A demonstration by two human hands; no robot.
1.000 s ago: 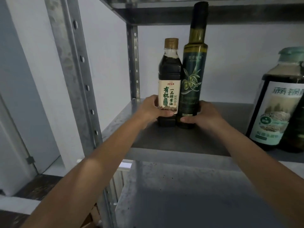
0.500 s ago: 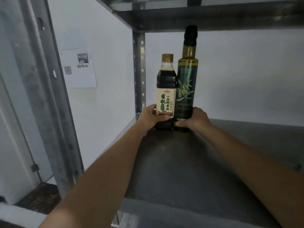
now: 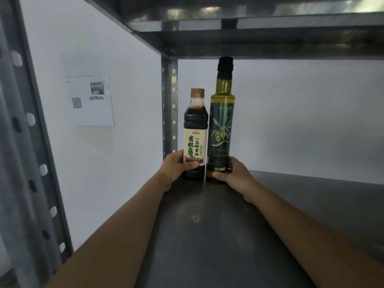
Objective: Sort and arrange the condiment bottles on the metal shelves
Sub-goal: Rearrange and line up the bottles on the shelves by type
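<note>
Metal shelf (image 3: 228, 235), rear-left corner: left hand (image 3: 176, 166) grips upright soy sauce bottle (image 3: 195, 134), right hand (image 3: 234, 173) grips olive oil bottle (image 3: 222, 129) touching beside it.

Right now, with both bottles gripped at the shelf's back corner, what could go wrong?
The cap of the olive oil bottle appears just under the upper shelf; lifting might knock them together. The left grip and right grip hold the soy sauce bottle and that bottle low down, side by side, so a hasty push could tip one into the other.
</note>
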